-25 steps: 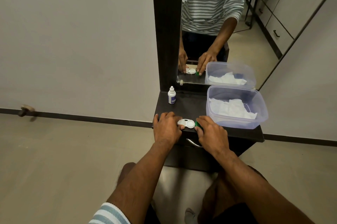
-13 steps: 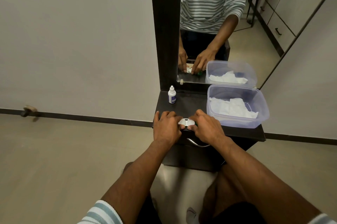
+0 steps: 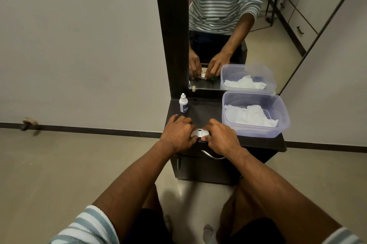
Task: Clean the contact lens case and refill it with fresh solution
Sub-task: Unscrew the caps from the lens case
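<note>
A small white contact lens case (image 3: 200, 133) lies near the front edge of the dark dresser top (image 3: 204, 113). My left hand (image 3: 178, 133) pinches its left end and my right hand (image 3: 221, 137) covers its right end; a bit of green cap shows under the right fingers. Most of the case is hidden by my fingers. A small white solution bottle (image 3: 183, 103) with a blue label stands upright at the back left of the top, about a hand's length behind my left hand.
A clear plastic tub (image 3: 278, 124) holding white tissues sits at the right of the top, close to my right hand. A tall mirror (image 3: 228, 25) rises behind. A drawer handle (image 3: 212, 156) sticks out just below the front edge.
My right hand slid left from the green cap onto the case's right end. The left hand has stayed on the left end. The view came closer.
</note>
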